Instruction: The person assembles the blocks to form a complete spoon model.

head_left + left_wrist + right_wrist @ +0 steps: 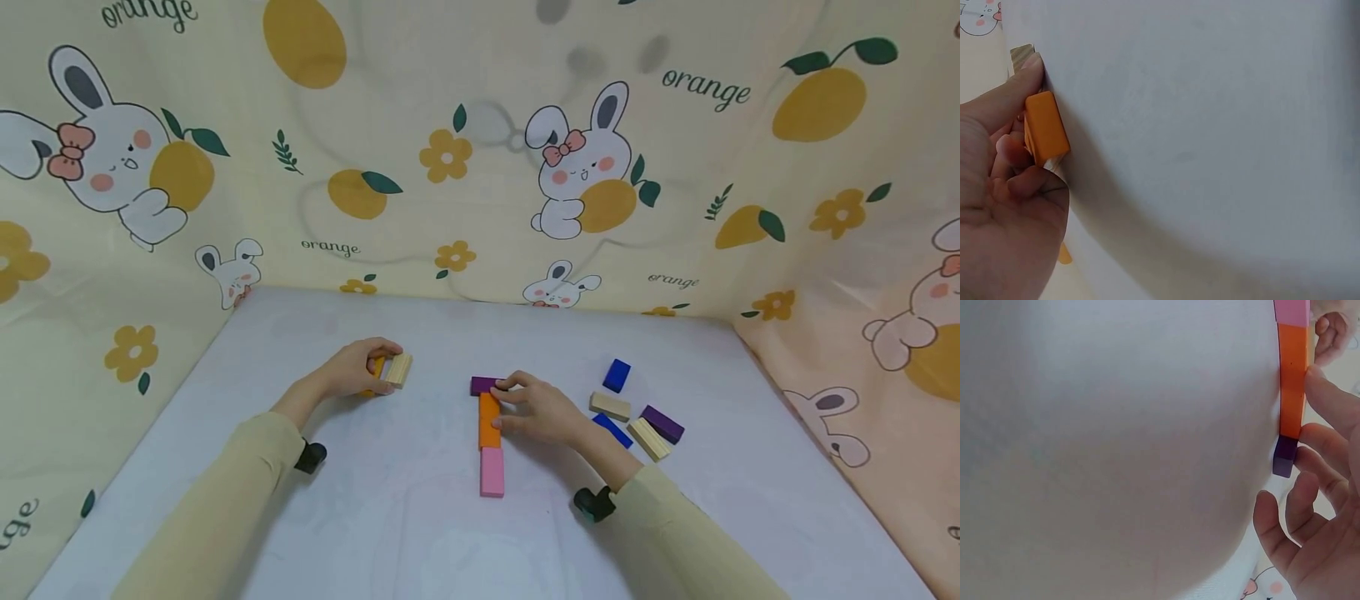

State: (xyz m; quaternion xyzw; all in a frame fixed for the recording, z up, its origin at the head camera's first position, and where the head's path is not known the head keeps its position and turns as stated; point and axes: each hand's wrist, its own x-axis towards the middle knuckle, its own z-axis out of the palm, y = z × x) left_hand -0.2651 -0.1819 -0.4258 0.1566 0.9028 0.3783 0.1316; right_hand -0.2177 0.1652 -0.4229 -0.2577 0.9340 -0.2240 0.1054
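Observation:
In the head view my left hand (358,367) grips small wooden blocks at the left of the table. One is an orange block (1046,127) along the fingers; the other is a plain wood block (399,371) at the fingertips. The fingers partly hide the orange one. My right hand (546,410) rests its thumb and fingertips on a line of blocks in the middle. This line has a purple block (483,386) set crosswise at the far end, an orange block (489,423) and a pink block (492,472) nearest me.
Right of the right hand lie several loose blocks: a blue block (617,376), a plain block (610,406), another blue block (612,430), a striped wood block (648,439) and a purple block (663,424). A printed cloth wall (480,208) borders the white table (390,533).

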